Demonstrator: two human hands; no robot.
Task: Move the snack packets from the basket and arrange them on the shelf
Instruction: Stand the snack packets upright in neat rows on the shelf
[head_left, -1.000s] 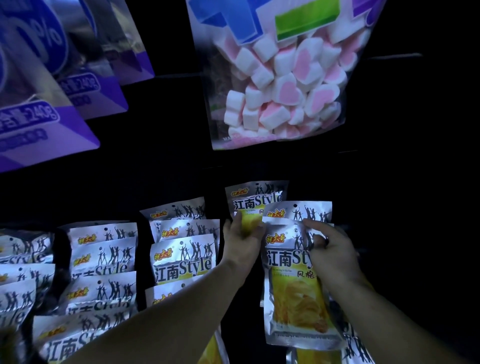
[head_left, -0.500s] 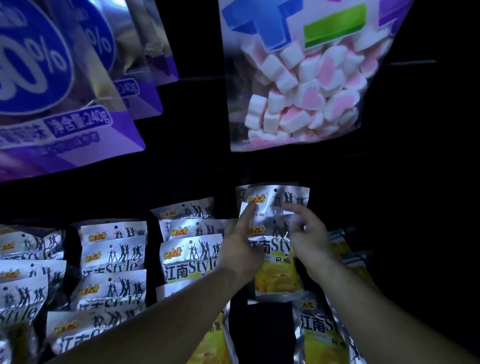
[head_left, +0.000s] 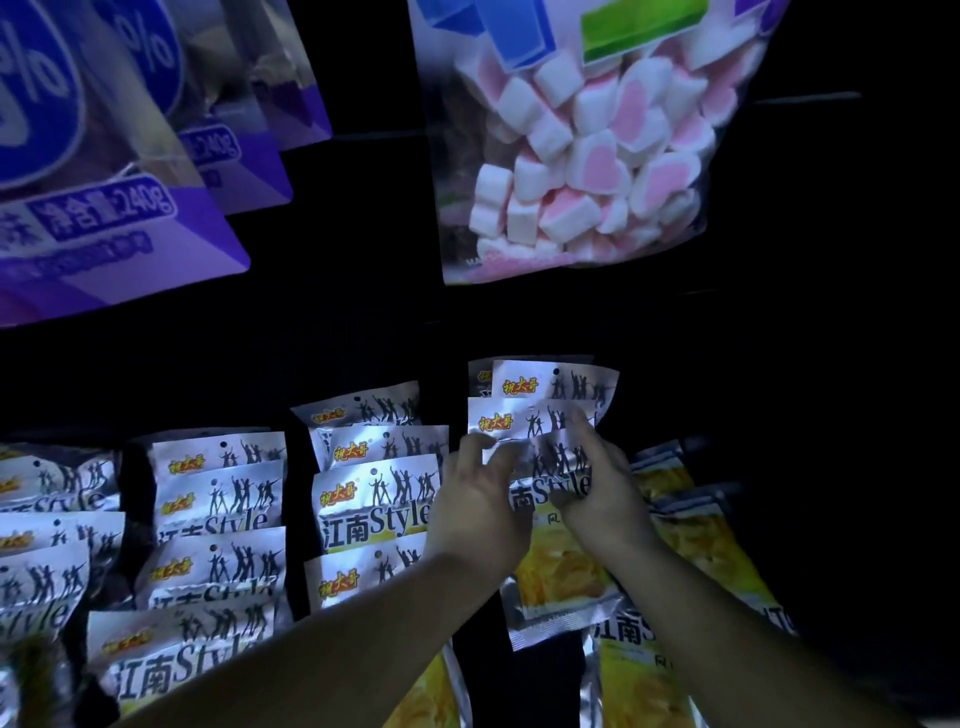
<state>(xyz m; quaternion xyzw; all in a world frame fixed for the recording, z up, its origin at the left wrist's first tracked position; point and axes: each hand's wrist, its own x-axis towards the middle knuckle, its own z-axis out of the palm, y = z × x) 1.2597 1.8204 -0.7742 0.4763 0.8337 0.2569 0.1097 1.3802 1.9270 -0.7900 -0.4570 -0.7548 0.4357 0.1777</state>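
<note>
A silver and yellow snack packet (head_left: 558, 571) stands at the front of the right-hand row on the dark shelf (head_left: 363, 338). My left hand (head_left: 475, 506) pinches its upper left edge and my right hand (head_left: 602, 491) grips its upper right corner. Two matching packets (head_left: 550, 387) stand just behind it, with only their tops showing. Another packet of the same kind (head_left: 636, 675) lies below, in front of the held one. No basket is in view.
Three more rows of the same silver packets (head_left: 374, 499) fill the shelf to the left. Loose packets (head_left: 675, 525) lie to the right of my right hand. Above hang a clear bag of pink and white marshmallows (head_left: 582, 156) and purple bags (head_left: 119, 218).
The packet in my hands has moved up and back from lower in the row to sit against the two packets behind it. Both hands have shifted to its top edge.
</note>
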